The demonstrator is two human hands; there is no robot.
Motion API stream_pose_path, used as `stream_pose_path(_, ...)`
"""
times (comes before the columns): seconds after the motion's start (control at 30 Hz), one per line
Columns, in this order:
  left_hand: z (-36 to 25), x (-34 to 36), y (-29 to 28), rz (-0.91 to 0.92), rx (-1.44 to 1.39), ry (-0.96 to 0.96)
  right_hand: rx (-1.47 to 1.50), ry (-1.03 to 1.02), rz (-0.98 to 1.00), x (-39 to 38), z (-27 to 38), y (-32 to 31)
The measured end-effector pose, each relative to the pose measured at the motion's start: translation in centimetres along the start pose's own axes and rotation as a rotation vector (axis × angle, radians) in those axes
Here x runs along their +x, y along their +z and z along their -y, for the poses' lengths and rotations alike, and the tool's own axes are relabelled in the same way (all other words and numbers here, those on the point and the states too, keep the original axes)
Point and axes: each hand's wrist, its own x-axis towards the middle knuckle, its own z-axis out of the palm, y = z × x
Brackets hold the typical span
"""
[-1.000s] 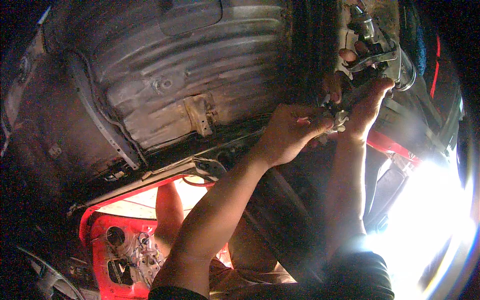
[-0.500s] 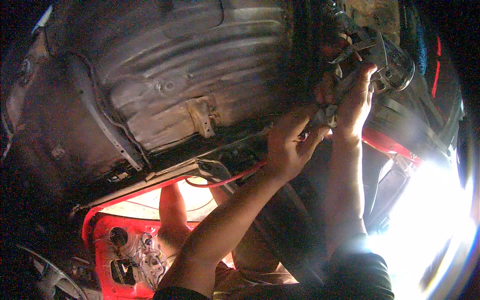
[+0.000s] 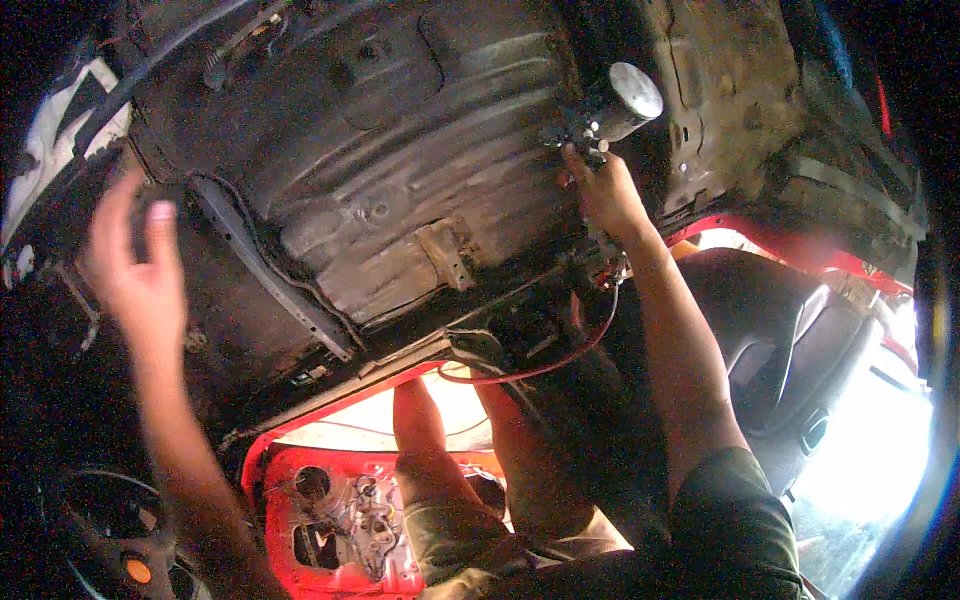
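Note:
My right hand (image 3: 610,195) is closed round the handle of a spray gun with a silver cup (image 3: 637,92). The gun is raised against the dark ribbed sheet metal (image 3: 370,215) of a stripped car interior. A thin red hose (image 3: 520,378) runs from below the gun's handle and loops left. Over on the left, my left hand (image 3: 140,255) is lifted, slightly blurred, thumb and fingers apart, holding nothing. It is nearest to a dark metal edge beside a pale panel (image 3: 75,130).
A red door (image 3: 285,500) with exposed inner parts stands open beyond my legs (image 3: 455,520). A dark seat (image 3: 800,350) is at the right, with strong glare beside it. A steering wheel (image 3: 120,530) sits at the lower left. A metal rail (image 3: 265,265) crosses the sheet metal.
My left hand has left the spray gun and swung far left, opening. My right hand has moved left with the gun, whose cup now shows plainly. The view has shifted.

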Motion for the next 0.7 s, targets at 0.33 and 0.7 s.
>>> stream_pose_path(0.33,10.8,10.7,-1.8,0.179,0.498,0.279,-0.156,-0.072,-0.365,4.1,-1.6,-0.1)
stream_pose_path(0.7,6.7,18.0,1.4,0.687,0.472,-0.125,0.182,0.072,-0.059,3.4,-0.6,-1.6)
